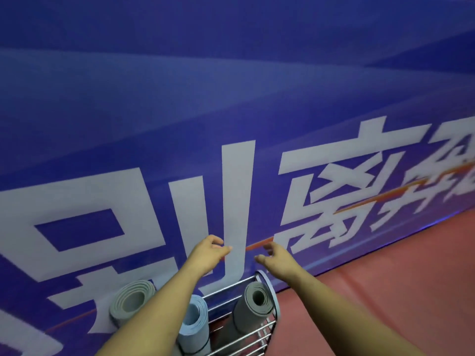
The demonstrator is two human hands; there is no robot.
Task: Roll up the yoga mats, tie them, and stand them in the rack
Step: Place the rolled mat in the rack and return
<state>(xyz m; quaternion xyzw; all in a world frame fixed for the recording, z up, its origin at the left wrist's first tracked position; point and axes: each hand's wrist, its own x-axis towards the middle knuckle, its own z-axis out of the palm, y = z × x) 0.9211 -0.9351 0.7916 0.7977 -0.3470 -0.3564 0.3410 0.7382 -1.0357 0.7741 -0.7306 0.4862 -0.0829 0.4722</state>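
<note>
Both hands are up by the blue banner wall, left hand [208, 253] and right hand [276, 255], and each grip is released, holding nothing. Three rolled mats stand upright in the wire rack [267, 283] below and nearer: grey mat [132, 301] left, blue mat [191, 317] middle, darker grey mat [254, 304] right. The right hand is closest to that last one. I can't see any ties.

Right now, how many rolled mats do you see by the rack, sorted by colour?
Grey mats: 2
Light blue mat: 1
Total: 3 rolled mats in view
</note>
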